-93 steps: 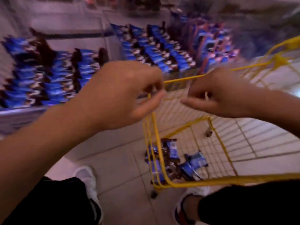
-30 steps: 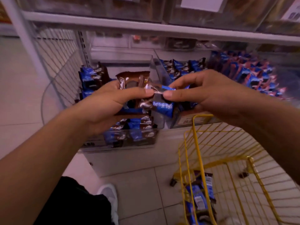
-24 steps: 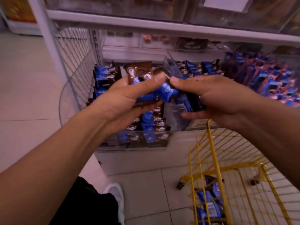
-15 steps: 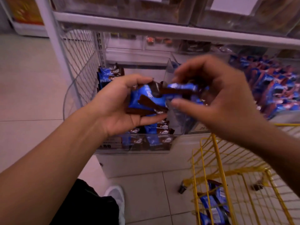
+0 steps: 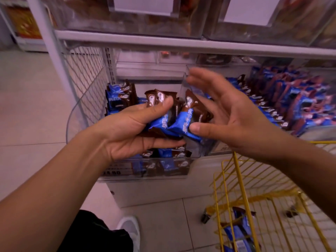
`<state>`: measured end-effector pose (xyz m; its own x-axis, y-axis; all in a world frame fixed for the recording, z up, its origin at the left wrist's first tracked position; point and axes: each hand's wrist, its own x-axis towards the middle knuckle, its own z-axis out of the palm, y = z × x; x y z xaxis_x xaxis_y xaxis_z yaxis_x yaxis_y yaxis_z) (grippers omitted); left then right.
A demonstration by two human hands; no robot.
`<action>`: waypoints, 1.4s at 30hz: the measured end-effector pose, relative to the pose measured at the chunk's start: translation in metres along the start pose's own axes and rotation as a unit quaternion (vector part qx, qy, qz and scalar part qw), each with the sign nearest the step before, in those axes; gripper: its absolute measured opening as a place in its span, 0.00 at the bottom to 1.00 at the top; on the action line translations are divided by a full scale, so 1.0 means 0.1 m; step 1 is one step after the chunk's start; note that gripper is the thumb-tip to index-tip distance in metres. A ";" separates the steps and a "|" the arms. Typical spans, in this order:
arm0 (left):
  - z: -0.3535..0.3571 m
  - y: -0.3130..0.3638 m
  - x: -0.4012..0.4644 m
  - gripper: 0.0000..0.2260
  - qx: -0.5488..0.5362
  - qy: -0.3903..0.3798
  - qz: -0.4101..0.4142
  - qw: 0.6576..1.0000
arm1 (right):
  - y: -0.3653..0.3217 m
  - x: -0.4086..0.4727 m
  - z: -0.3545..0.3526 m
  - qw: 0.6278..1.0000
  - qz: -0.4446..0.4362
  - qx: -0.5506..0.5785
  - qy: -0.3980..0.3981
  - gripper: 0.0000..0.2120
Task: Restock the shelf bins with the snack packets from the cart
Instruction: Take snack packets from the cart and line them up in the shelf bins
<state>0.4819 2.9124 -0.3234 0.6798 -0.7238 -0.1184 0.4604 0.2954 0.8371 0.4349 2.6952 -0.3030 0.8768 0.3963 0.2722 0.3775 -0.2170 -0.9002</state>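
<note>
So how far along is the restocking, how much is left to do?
Mostly stocked: the right bin is packed with packets. The left bin is partly filled. In hand: the left hand grips a bunch of snack packets over that bin, the right hand open beside them. Left: those, plus a few packets in the yellow cart.

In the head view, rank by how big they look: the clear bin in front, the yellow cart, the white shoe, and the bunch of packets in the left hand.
1. Clear bin
2. Yellow cart, cut off by the frame, so unsure against the bin
3. Bunch of packets
4. White shoe, partly hidden
</note>
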 end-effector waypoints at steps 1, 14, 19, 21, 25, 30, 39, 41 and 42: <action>-0.02 0.02 0.00 0.20 0.020 -0.011 -0.003 1.000 | -0.02 0.02 -0.05 0.999 0.037 -0.007 -0.020 0.41; -0.26 0.19 -0.04 0.29 0.101 -0.007 -0.006 0.995 | -0.17 0.41 0.15 0.996 -0.037 -0.079 -0.014 0.25; -0.30 0.24 -0.13 0.33 0.164 -0.015 0.011 0.986 | -0.15 0.53 0.20 0.963 -0.007 -0.233 -0.137 0.39; -0.30 0.28 -0.16 0.33 0.200 -0.015 0.008 0.980 | -0.14 0.57 0.17 0.955 0.043 -0.203 -0.213 0.41; -0.31 0.29 -0.20 0.37 0.256 0.021 -0.032 0.966 | -0.13 0.73 0.03 0.957 0.085 -0.165 -0.224 0.45; -0.32 0.26 -0.15 0.26 0.232 0.042 -0.051 0.970 | -0.03 0.93 0.17 0.945 0.104 -0.165 -0.261 0.37; -0.42 0.39 -0.18 0.14 0.274 0.332 0.109 0.896 | 0.22 1.26 0.18 0.980 0.150 -0.096 -0.090 0.31; -0.50 0.43 -0.25 0.05 0.399 0.448 0.225 0.768 | 0.31 1.37 0.21 0.978 0.173 -0.110 -0.024 0.26; -0.52 0.45 -0.28 0.04 0.437 0.457 0.257 0.730 | 0.35 1.43 0.25 0.976 0.174 -0.134 -0.007 0.23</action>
<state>0.5133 2.9781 -0.3107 0.9156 0.1796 0.3597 -0.2596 -0.4190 0.8701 0.5664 2.7668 -0.3041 0.9621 0.2696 -0.0399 0.1243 -0.5643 -0.8162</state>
